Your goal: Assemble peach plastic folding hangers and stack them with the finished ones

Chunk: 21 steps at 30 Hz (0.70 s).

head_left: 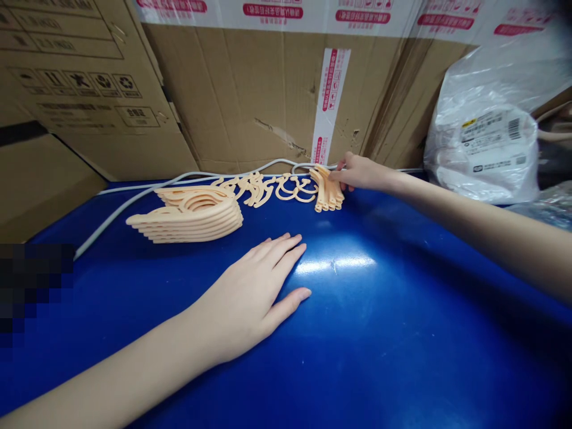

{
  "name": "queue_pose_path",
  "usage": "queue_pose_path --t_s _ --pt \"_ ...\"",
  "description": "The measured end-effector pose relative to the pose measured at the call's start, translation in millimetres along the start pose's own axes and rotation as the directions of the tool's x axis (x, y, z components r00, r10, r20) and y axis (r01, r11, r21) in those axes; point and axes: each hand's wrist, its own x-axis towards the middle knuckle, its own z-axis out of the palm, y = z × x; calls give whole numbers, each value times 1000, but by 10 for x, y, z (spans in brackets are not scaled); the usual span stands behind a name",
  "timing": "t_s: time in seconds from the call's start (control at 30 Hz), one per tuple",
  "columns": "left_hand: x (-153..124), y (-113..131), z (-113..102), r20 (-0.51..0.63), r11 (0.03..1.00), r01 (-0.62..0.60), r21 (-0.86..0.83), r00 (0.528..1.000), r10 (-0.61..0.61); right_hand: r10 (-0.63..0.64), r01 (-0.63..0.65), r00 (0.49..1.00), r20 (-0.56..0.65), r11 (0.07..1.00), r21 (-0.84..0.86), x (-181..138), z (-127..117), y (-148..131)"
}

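Note:
My left hand lies palm down on the blue tabletop, its fingers stretched out and thumb apart, holding nothing. At the back of the table, my right hand has its fingers closed at the right side of a bundle of beige plastic hanger arms. Its fingertips are partly hidden. Left of that bundle lie several loose beige hooks and small curved pieces. A neat stack of larger beige hanger pieces sits farther left, beyond my left hand's fingers.
A white cable runs along the back edge and down the left side. Cardboard boxes stand like a wall behind the table, with another box at the left. Clear plastic bags with a label sit at the back right.

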Motion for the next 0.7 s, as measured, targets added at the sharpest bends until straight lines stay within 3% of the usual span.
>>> queue_pose_path --t_s 0.5,0.7 --pt "-19 31 -17 12 1000 -7 -19 1000 7 41 -33 998 -42 985 172 -106 35 70" --pt "-14 23 -4 10 999 -20 -35 1000 21 55 -36 996 -76 972 231 -172 -75 107"
